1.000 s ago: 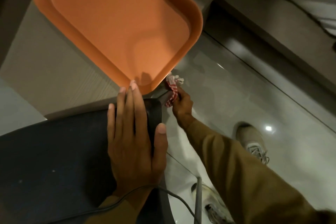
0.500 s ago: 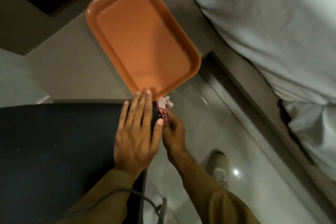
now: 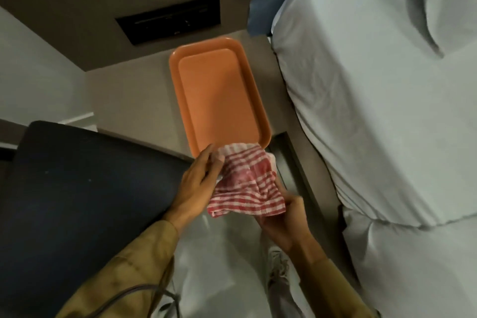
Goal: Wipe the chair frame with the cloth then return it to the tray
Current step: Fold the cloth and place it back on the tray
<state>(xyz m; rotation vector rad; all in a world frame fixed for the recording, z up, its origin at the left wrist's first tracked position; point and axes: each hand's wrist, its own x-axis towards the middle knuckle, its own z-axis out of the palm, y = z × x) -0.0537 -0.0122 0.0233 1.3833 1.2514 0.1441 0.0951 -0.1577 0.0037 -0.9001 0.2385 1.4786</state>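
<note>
A red-and-white checked cloth (image 3: 247,183) is spread between both my hands, just below the near end of the orange tray (image 3: 219,93). My left hand (image 3: 198,178) pinches its upper left edge. My right hand (image 3: 284,217) grips its lower right corner. The cloth's top edge overlaps the tray's near rim. The tray holds nothing and lies on a beige bedside table (image 3: 134,95). The dark chair (image 3: 77,201) fills the lower left, its edge beside my left wrist.
A bed with white sheets (image 3: 374,98) runs down the right side, close to the tray and table. A black panel (image 3: 170,18) sits in the wall above the table. Pale glossy floor and my shoe (image 3: 278,266) show below my hands.
My left hand has lifted off the chair and taken hold of the cloth. The cloth, bunched in my right hand beside the chair edge before, is now opened out between both hands. The view pulled back.
</note>
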